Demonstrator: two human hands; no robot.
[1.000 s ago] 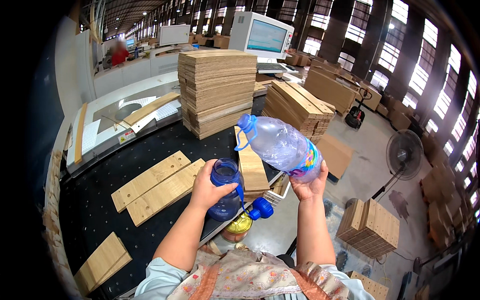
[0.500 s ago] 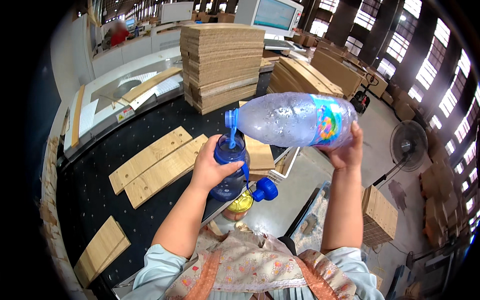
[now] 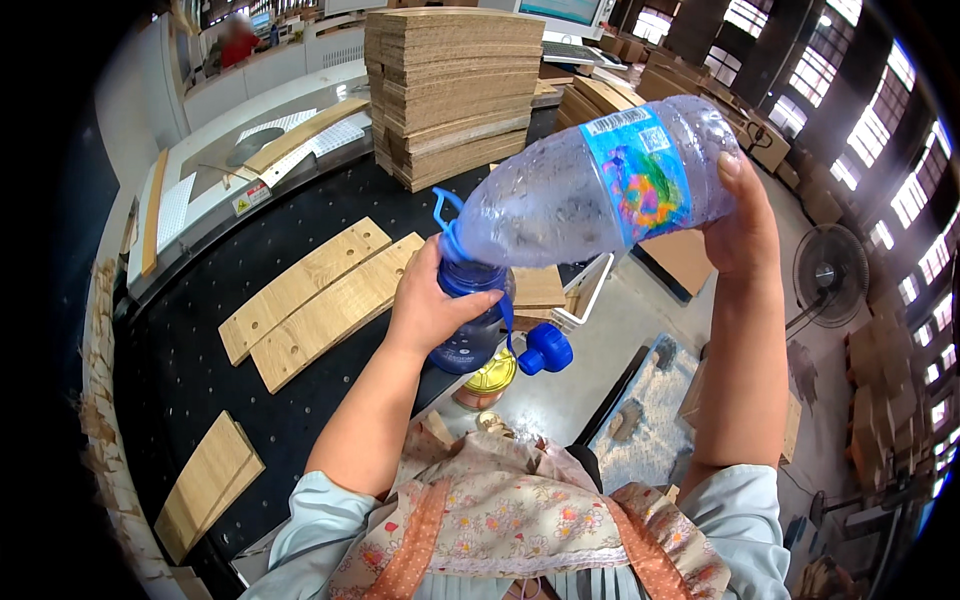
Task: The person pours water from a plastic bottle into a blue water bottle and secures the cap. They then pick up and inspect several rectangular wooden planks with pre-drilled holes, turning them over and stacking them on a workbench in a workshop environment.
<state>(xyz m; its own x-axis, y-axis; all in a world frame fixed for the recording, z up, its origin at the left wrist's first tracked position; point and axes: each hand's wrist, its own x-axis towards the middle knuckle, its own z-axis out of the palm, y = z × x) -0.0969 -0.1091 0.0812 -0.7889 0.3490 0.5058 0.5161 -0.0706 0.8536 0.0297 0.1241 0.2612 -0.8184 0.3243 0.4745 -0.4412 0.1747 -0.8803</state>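
Note:
My left hand (image 3: 440, 302) is wrapped round the upper part of a dark blue water bottle (image 3: 468, 350), which stands upright at the edge of the black table. Its blue cap (image 3: 545, 348) hangs open on a strap at the side. My right hand (image 3: 742, 215) grips the base end of a large clear plastic bottle (image 3: 545, 205) with a colourful label. This bottle is tilted, its neck down at the blue bottle's mouth. A blue loop handle stands up at its neck. The meeting of the two mouths is partly hidden by my left hand.
Drilled wooden boards (image 3: 330, 310) lie on the black table (image 3: 170, 370), left of my hands. Behind rises a tall stack of boards (image 3: 455, 90). A yellow-lidded can (image 3: 490, 378) is below the table edge. A fan (image 3: 828, 275) stands at the right.
My right hand has raised the base of the plastic bottle, tilting it more steeply. Its neck has come down onto the blue bottle's mouth. The blue loop now points up.

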